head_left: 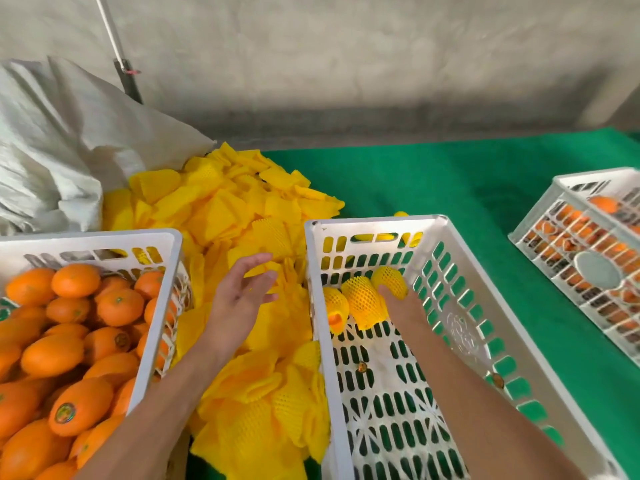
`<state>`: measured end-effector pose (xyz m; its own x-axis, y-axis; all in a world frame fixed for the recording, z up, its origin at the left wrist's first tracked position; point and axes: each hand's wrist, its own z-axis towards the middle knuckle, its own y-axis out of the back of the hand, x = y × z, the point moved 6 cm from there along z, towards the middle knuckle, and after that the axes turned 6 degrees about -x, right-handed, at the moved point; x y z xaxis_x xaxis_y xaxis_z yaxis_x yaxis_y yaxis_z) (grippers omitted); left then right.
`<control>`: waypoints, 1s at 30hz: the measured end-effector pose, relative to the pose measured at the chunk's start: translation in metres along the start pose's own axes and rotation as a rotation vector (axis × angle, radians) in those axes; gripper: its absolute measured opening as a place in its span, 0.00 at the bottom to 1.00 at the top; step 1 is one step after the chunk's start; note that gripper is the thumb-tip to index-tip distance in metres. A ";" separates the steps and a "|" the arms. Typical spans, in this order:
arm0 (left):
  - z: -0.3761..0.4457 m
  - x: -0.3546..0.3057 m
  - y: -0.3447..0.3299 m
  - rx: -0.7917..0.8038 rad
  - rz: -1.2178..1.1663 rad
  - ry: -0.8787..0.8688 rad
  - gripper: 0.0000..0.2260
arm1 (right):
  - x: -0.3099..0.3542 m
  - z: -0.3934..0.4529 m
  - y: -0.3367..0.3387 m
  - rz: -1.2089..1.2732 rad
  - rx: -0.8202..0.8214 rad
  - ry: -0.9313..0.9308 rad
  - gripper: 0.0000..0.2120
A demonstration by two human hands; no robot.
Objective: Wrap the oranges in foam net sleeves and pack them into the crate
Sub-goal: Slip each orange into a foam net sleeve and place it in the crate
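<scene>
A white slotted crate stands at the centre right with three sleeved oranges along its far end. My right hand reaches into it and holds the rightmost sleeved orange; the fingers are mostly hidden under the fruit. The other two sleeved oranges lie to its left. A heap of yellow foam net sleeves lies between the crates. My left hand hovers open over that heap, fingers spread. A crate of bare oranges stands at the left.
A third white crate with oranges stands at the far right on the green cloth. A grey woven sack slumps at the back left. A concrete wall rises behind the table.
</scene>
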<state>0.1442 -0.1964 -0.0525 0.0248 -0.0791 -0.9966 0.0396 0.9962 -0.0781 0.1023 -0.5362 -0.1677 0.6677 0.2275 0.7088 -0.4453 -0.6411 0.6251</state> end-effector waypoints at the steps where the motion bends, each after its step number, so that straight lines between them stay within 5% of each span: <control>1: -0.001 0.000 0.001 0.000 -0.001 0.000 0.11 | 0.003 -0.001 0.003 -0.072 -0.024 0.025 0.42; 5: -0.002 0.001 0.006 -0.035 0.004 0.018 0.10 | 0.037 -0.019 0.021 -0.320 -0.287 0.359 0.35; 8: -0.001 0.001 0.009 -0.049 0.024 0.014 0.09 | 0.073 -0.036 0.000 -0.333 -0.121 0.570 0.22; 10: -0.002 0.000 0.012 -0.056 0.046 0.007 0.09 | 0.079 -0.053 -0.029 -0.455 0.097 0.574 0.26; 14: -0.004 0.000 0.017 -0.086 0.070 0.025 0.10 | 0.068 -0.071 -0.057 -0.720 0.110 0.513 0.30; 18: -0.004 0.002 0.018 -0.103 0.094 0.038 0.10 | 0.060 -0.071 -0.065 -0.503 0.270 0.270 0.24; 24: -0.006 0.004 0.016 -0.115 0.054 0.102 0.13 | 0.048 -0.062 -0.064 -0.131 0.332 0.110 0.32; 27: -0.006 0.003 0.018 -0.124 0.042 0.110 0.14 | 0.054 -0.061 -0.064 0.004 0.231 0.179 0.32; 30: -0.006 0.003 0.020 -0.138 0.049 0.121 0.14 | 0.063 -0.070 -0.066 -0.198 0.161 0.416 0.30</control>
<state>0.1392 -0.1762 -0.0576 -0.0974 -0.0332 -0.9947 -0.0966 0.9950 -0.0238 0.1319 -0.4279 -0.1415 0.4203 0.6091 0.6725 -0.2137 -0.6539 0.7258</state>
